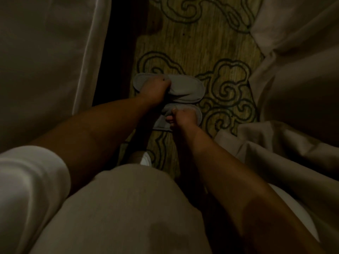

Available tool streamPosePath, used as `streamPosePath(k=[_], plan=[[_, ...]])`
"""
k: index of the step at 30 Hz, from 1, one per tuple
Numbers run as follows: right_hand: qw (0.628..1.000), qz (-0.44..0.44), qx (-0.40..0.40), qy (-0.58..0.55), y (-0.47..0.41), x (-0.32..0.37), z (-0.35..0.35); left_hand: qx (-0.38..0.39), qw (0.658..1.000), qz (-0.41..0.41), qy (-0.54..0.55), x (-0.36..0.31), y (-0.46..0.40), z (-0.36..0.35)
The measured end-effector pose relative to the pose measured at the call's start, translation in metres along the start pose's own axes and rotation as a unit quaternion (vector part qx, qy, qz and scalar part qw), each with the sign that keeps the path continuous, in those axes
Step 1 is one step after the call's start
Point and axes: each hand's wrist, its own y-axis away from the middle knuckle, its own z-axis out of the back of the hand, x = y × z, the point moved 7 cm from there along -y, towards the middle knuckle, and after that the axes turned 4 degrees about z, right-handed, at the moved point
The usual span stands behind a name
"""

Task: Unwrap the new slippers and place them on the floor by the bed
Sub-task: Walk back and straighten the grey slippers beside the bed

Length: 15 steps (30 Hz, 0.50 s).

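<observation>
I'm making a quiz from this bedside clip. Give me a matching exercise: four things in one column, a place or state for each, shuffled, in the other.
Things:
1. far slipper
2. near slipper
3. carpet
4. white bedding

Places or states:
A. patterned with dark swirls
B. gripped by the left hand
C. hanging at the frame's right edge
D. gripped by the right hand

Pairs: 1-B, 2-D, 3-A, 4-C
</observation>
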Motion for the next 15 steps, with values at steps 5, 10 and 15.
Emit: streamPosePath(k=[5,10,15], plan=[[0.998,0.022,-0.017,-0.055,0.001,-0.004,-0.008,0.032,0.998,0.053,0.033,0.005,-0.001,-0.006],[0.996,0.053,-0.034,-0.068,0.000,-0.004,-0.009,0.043,0.997,0.052,0.025,0.008,-0.002,-0.012],[0.997,0.057,-0.037,-0.043,0.000,-0.001,-0.009,0.087,0.995,0.038,0.002,0.009,-0.004,-0.021]])
